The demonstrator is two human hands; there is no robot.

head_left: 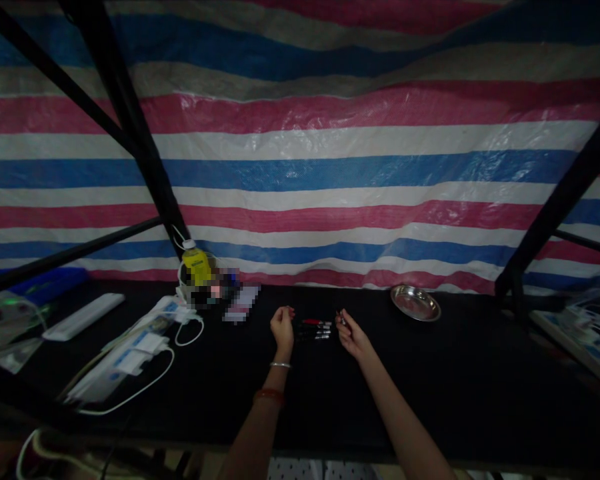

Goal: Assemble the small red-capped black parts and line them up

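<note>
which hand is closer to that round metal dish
Right. The right hand is left of the round metal dish; the left hand is farther left, past the pen-like items.

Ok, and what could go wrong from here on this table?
The small item in your right hand could slip and be hard to spot on the black tabletop. Your left hand might nudge the pen-like pieces lying beside it. The capped yellow bottle, if tipped, could leak onto the nearby power strip.
</note>
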